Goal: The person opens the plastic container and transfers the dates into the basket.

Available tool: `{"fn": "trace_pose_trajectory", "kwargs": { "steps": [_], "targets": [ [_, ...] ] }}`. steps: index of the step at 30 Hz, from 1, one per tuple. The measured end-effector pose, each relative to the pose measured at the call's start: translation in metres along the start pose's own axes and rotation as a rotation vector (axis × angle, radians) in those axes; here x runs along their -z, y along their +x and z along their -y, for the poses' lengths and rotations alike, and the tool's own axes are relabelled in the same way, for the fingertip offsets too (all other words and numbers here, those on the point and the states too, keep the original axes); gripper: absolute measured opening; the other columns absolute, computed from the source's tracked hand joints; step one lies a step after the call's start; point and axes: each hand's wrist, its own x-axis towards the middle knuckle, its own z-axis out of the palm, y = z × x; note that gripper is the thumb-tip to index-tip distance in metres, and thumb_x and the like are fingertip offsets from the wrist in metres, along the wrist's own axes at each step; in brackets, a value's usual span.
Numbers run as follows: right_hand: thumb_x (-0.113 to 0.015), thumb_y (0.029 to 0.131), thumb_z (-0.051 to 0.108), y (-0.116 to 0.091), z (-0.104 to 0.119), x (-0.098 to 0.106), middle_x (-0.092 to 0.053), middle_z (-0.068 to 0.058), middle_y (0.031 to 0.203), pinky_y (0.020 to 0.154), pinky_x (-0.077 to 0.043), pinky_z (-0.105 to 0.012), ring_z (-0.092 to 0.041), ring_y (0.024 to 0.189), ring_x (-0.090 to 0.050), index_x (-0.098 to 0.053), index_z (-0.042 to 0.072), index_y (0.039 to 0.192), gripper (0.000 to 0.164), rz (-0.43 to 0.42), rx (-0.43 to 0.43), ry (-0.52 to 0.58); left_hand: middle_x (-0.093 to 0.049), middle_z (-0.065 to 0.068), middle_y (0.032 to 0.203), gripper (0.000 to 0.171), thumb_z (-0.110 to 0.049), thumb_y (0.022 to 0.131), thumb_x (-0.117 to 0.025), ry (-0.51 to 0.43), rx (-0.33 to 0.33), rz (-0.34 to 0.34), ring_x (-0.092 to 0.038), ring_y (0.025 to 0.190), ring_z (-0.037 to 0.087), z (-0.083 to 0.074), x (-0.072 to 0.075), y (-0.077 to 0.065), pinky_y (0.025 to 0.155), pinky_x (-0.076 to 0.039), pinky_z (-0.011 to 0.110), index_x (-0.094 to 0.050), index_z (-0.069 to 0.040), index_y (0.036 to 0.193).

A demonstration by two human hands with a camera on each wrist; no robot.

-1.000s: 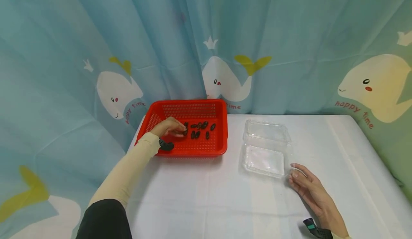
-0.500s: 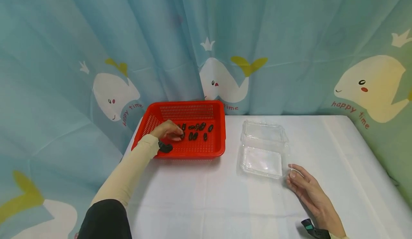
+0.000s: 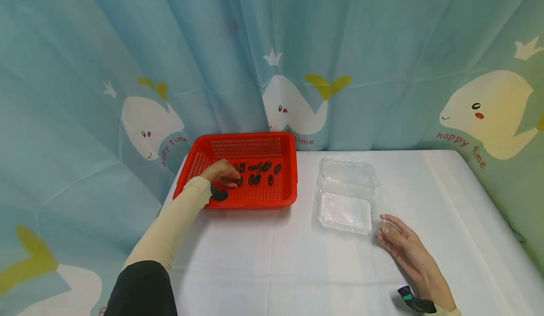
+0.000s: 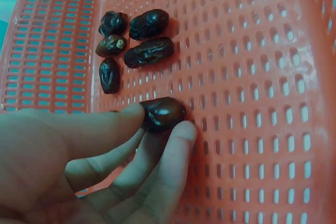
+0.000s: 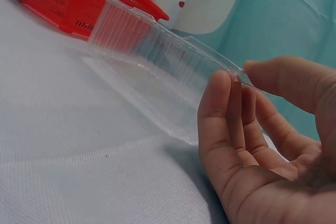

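Observation:
My left hand (image 3: 220, 171) reaches inside a red plastic basket (image 3: 291, 165) at the back left. Between its thumb and fingertips it pinches a dark brown, glossy date (image 4: 165, 113), low over the slotted basket floor. Several other dates (image 4: 150, 52) lie loose beyond it in the basket. A clear plastic clamshell box (image 3: 346, 212) lies unfolded on the table, right of the basket, its lid half toward the back. At the box's front right corner, my right hand (image 3: 405, 250) pinches the rim between thumb and index finger, as the right wrist view shows.
A white cloth covers the table (image 3: 306, 269). Behind it hangs a blue curtain (image 3: 382, 108) with printed whales, close to the basket's far side. The basket walls (image 4: 50, 51) rise around the left hand.
The left hand stays at the dates, its fingertips shifting slightly around one date. The right hand keeps its place at the box rim. The whole view has shifted a little.

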Motion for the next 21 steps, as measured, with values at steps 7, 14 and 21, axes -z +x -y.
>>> {"fn": "trace_pose_trajectory", "kwargs": {
  "steps": [7,14,21],
  "targets": [
    [-0.055,0.108,0.011,0.001,0.006,-0.001,-0.067,0.008,0.104,0.089,-0.060,-0.020,-0.004,0.095,-0.066,-0.057,0.031,0.128,0.027,-0.020,-0.027,0.015,-0.074,0.027,0.116,0.026,0.002,0.100,-0.061,0.069,-0.008,0.024,-0.070,0.062,0.015,-0.002,0.000,0.002,0.077,-0.065,0.035,-0.070,0.014,0.121],
    [-0.056,0.108,0.015,0.003,0.014,0.000,-0.067,0.010,0.107,0.091,-0.059,-0.021,-0.004,0.098,-0.067,-0.057,0.033,0.127,0.026,-0.012,-0.081,-0.039,-0.071,0.026,0.116,0.027,0.002,0.099,-0.060,0.079,-0.003,0.037,-0.072,0.067,0.018,-0.002,0.005,-0.001,0.081,-0.065,0.037,-0.070,0.015,0.121],
    [-0.058,0.108,0.019,0.004,0.024,0.005,-0.067,0.011,0.105,0.092,-0.059,-0.021,-0.004,0.098,-0.068,-0.057,0.036,0.124,0.024,0.001,-0.124,-0.124,-0.073,0.022,0.114,0.027,-0.003,0.099,-0.059,0.154,-0.088,0.008,-0.071,0.085,0.025,0.000,0.014,-0.016,0.092,-0.063,0.043,-0.071,0.014,0.117]
  ]
}}
